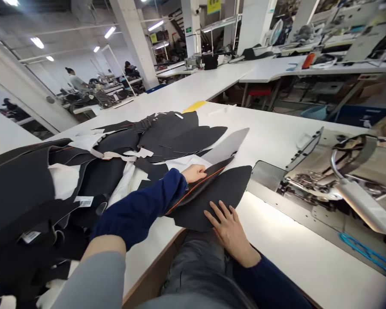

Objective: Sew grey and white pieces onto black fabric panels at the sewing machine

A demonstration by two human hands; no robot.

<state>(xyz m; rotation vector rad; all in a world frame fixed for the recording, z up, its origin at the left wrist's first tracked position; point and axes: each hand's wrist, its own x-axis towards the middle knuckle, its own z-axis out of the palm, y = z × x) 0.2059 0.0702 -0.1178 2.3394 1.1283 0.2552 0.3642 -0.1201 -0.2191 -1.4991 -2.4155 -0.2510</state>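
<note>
In front of me lies a black fabric panel (234,184) with a pointed outline. A folded black strip with an orange seam (196,189) runs along its left side; I cannot tell whether the two are joined. My left hand (194,173) is closed, its curled fingers gripping the strip's upper edge. With fingers spread, my right hand (230,231) rests flat on the panel near its lower edge. A pale grey leaf-shaped piece (230,146) lies just beyond. The sewing machine (334,184) stands to the right, close to the panel's tip.
Stacked black fabric pieces (176,133) cover the table's far left. More black pieces with white labels (85,201) heap up at near left. A yellow sheet (194,106) lies behind. Blue cord (366,251) rests by the machine. Another person (77,81) works far off.
</note>
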